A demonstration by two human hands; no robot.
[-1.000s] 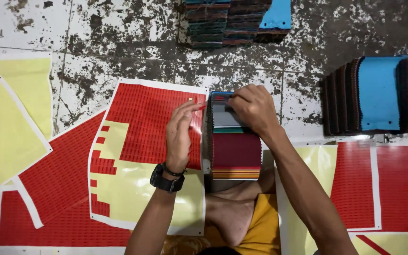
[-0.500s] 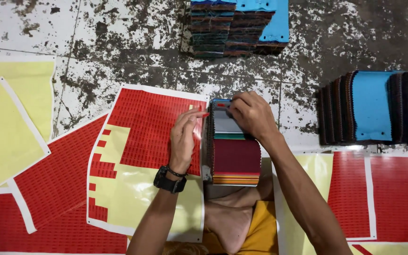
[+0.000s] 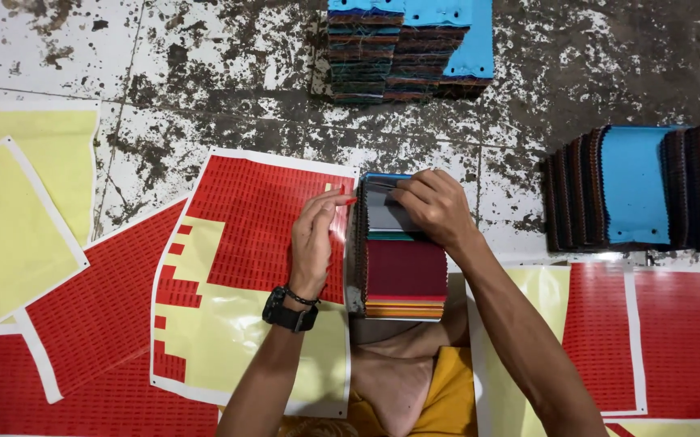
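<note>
Both hands meet over a stack of fabric swatches (image 3: 402,275) that rests on our lap, just above the knee. Our left hand (image 3: 317,235), with a black wristwatch (image 3: 289,311) on its wrist, pinches a small red sticker (image 3: 348,201) between thumb and forefinger at the stack's left top corner. Our right hand (image 3: 435,206) lies flat on the top swatch, fingers pressed down on the grey cloth near its blue upper edge, closed on nothing. Under the left hand lies a sheet of red stickers (image 3: 261,235) on yellow backing, with many already peeled off its lower half. More red and yellow sheets (image 3: 82,324) spread to the left, and others (image 3: 674,340) to the right. On the stained floor (image 3: 204,73) ahead sits another pile of swatches (image 3: 406,48) with blue tops, and a fanned row (image 3: 641,186) lies at the right.
</note>
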